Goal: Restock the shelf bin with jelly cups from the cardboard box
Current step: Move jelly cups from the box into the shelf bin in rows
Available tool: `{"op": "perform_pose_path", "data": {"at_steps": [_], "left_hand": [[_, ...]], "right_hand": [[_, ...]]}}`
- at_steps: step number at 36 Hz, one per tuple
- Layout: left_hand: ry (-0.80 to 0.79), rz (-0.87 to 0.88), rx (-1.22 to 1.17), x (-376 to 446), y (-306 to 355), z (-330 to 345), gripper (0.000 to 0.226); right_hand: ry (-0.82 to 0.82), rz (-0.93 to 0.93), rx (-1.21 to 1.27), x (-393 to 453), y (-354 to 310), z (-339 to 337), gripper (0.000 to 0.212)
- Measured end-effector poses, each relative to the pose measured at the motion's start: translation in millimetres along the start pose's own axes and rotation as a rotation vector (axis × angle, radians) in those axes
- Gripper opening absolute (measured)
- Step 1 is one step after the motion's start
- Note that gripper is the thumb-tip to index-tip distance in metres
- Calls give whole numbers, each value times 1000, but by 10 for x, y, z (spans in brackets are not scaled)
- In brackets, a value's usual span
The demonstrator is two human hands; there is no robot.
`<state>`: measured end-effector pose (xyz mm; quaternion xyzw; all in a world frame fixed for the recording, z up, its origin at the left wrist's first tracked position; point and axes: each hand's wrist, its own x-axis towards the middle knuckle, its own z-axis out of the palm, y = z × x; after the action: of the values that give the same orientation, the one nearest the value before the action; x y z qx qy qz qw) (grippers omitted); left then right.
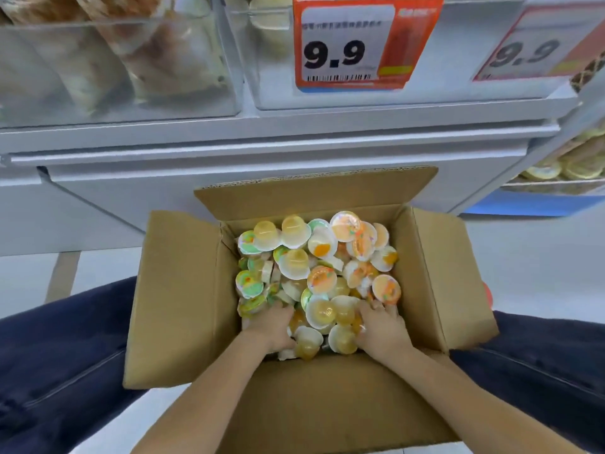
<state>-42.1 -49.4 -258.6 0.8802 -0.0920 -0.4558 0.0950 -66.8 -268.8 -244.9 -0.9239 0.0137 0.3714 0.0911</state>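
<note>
a white shelf unit point(281, 139) is seen across the top of the view, with clear shelf bins point(406, 93) set along its upper edge. an orange price tag point(363, 44) marked 9.9 is fixed to the front of the middle bin; a second tag point(537, 47) is fixed to the right of it. the bin at the left edge is filled with wrapped goods, blurred.

a cardboard box point(183, 296) is placed on the floor below the shelf, between dark trouser legs point(62, 348), with all four flaps folded outward. the box is filled with a loose heap of jelly cups point(320, 257), mostly orange, yellow and green, lying at mixed angles.

both hands are pushed into the heap at the near edge of the box. the left hand point(273, 326) is held palm down with fingers curled among cups at the near left. the right hand point(381, 327) is likewise curled round cups at the near right; fingertips are hidden in the heap.
</note>
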Motion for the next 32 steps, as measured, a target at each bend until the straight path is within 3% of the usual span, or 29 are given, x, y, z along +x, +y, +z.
{"op": "perform_pose_path", "data": {"at_steps": [5, 10, 15, 19, 21, 26, 32], "left_hand": [[66, -28, -45, 54, -30, 67, 74], [145, -74, -416, 78, -6, -10, 49], [229, -119, -456, 91, 65, 37, 40], [446, -276, -377, 46, 205, 18, 29], [566, -265, -384, 57, 279, 5, 30], [401, -101, -698, 187, 349, -14, 13], [223, -192, -902, 329, 333, -79, 14]], "right_hand": [[153, -41, 27, 45, -49, 34, 56], [188, -81, 68, 118, -129, 40, 58], [262, -179, -20, 109, -213, 71, 51], [262, -254, 5, 94, -325, 88, 53], [267, -266, 68, 107, -387, 99, 51], [232, -146, 346, 110, -550, 121, 42], [194, -75, 512, 88, -453, 136, 46]]}}
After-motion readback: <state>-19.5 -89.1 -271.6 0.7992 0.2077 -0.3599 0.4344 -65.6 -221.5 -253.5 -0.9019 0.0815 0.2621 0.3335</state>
